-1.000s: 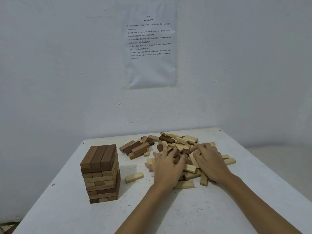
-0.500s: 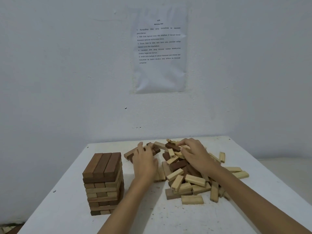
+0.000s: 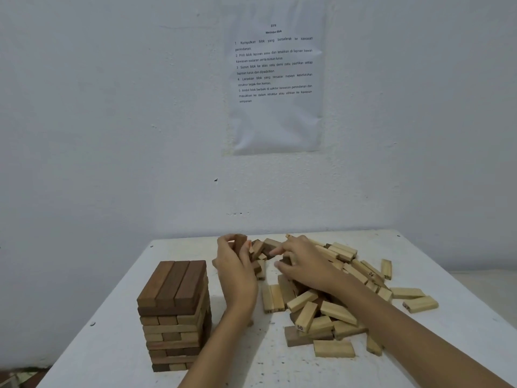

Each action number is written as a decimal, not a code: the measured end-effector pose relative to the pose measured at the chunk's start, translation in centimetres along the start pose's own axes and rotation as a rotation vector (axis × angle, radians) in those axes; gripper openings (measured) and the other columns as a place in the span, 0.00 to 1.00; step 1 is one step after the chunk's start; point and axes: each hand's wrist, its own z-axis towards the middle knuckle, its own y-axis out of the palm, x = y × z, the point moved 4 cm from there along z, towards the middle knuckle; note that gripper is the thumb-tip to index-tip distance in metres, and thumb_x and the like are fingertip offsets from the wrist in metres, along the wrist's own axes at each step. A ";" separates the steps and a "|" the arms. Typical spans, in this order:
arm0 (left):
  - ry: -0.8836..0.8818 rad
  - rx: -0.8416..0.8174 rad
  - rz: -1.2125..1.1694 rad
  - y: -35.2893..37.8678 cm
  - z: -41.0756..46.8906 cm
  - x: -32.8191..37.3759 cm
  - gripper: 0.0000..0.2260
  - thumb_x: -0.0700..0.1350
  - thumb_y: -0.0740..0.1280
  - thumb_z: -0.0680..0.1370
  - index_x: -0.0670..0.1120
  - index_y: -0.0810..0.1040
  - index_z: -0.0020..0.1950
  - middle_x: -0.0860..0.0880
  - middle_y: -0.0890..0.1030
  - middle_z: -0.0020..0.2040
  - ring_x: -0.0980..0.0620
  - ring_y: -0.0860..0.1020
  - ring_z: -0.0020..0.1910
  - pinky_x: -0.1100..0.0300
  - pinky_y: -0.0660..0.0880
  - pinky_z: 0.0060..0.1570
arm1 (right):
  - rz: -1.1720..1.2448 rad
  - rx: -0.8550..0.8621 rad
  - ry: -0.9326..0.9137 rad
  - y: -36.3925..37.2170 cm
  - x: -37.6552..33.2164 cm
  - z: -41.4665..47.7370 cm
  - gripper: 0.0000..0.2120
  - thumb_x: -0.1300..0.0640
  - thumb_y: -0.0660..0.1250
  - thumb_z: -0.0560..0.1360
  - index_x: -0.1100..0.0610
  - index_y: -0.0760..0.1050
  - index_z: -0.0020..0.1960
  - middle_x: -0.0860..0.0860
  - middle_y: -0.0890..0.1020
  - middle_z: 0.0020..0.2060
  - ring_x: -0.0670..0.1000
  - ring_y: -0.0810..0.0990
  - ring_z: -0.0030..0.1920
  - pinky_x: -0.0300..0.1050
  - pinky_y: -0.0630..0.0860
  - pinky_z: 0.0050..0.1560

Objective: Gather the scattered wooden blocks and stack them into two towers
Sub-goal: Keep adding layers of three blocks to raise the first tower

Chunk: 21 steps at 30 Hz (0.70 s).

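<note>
One brown-and-tan wooden tower (image 3: 174,312) up | just plucked dark brown wooden block (image 3: 240,242), left hand (image 3: 235,267) pinching | right hand (image 3: 306,266) in loose block heap (image 3: 337,313), grip unclear | tower two next

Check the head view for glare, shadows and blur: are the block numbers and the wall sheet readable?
Head view: dim, even, bluish light, no glare; soft shadows only beside the block tower and under the left hand. Head view: the block marked 50 and the block marked 24 read clearly; the wall sheet is small but legible.
</note>
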 end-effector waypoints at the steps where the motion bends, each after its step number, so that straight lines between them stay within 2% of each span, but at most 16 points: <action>1: -0.037 0.040 -0.048 -0.2 0.0 0.0 0.04 0.46 0.60 0.81 0.49 0.68 0.55 0.54 0.75 0.48 0.50 0.75 0.49 0.62 0.75 0.41 | -0.015 -0.027 -0.024 0.4 -0.5 0.4 0.13 0.52 0.68 0.77 0.51 0.77 0.61 0.47 0.76 0.51 0.48 0.68 0.58 0.45 0.68 0.60; 3: -0.122 0.099 -0.141 -0.4 -0.1 0.1 0.04 0.46 0.58 0.82 0.49 0.67 0.56 0.51 0.75 0.50 0.55 0.75 0.47 0.70 0.71 0.37 | -0.031 -0.078 -0.048 1.3 -1.2 1.2 0.16 0.49 0.70 0.75 0.50 0.76 0.62 0.47 0.74 0.50 0.49 0.67 0.58 0.46 0.68 0.59; 7: -0.245 0.144 -0.263 -0.4 -0.3 -0.3 0.06 0.47 0.54 0.83 0.48 0.68 0.57 0.48 0.77 0.49 0.56 0.76 0.45 0.67 0.70 0.36 | -0.091 -0.157 -0.028 2.8 -1.3 2.5 0.21 0.44 0.71 0.73 0.49 0.75 0.63 0.49 0.74 0.57 0.50 0.65 0.59 0.47 0.66 0.59; 12: -0.312 0.198 -0.343 -0.7 -0.3 0.0 0.10 0.47 0.50 0.84 0.46 0.70 0.53 0.50 0.77 0.43 0.54 0.77 0.43 0.68 0.71 0.35 | -0.046 -0.169 -0.023 3.4 -0.9 2.8 0.14 0.46 0.74 0.70 0.49 0.79 0.53 0.45 0.73 0.52 0.47 0.64 0.55 0.46 0.65 0.59; 15: -0.328 0.220 -0.374 -0.8 -0.3 0.3 0.11 0.46 0.49 0.84 0.46 0.69 0.51 0.51 0.76 0.42 0.55 0.76 0.41 0.72 0.71 0.33 | 0.195 -0.179 -0.022 2.0 -0.7 2.8 0.09 0.50 0.76 0.70 0.53 0.82 0.47 0.45 0.80 0.48 0.43 0.74 0.52 0.39 0.67 0.54; 17: -0.342 0.224 -0.379 -0.9 -0.4 0.4 0.11 0.46 0.49 0.84 0.47 0.69 0.49 0.50 0.76 0.41 0.56 0.76 0.39 0.70 0.70 0.33 | 0.393 -0.110 0.067 0.6 -0.3 3.0 0.08 0.51 0.76 0.70 0.53 0.82 0.46 0.46 0.83 0.47 0.42 0.78 0.51 0.36 0.72 0.54; 20: -0.392 0.211 -0.403 -0.9 -0.6 0.4 0.12 0.47 0.49 0.84 0.45 0.69 0.51 0.49 0.75 0.39 0.56 0.73 0.35 0.70 0.69 0.31 | 0.723 0.008 0.297 0.1 1.0 3.5 0.12 0.51 0.72 0.74 0.57 0.79 0.53 0.54 0.83 0.52 0.51 0.81 0.54 0.47 0.77 0.59; 21: -0.411 0.204 -0.419 -0.8 -0.7 0.4 0.12 0.47 0.49 0.84 0.45 0.70 0.50 0.49 0.75 0.39 0.56 0.72 0.35 0.68 0.69 0.32 | 0.862 0.024 0.354 0.2 1.0 3.7 0.11 0.52 0.68 0.77 0.59 0.76 0.53 0.57 0.83 0.51 0.53 0.82 0.53 0.49 0.78 0.59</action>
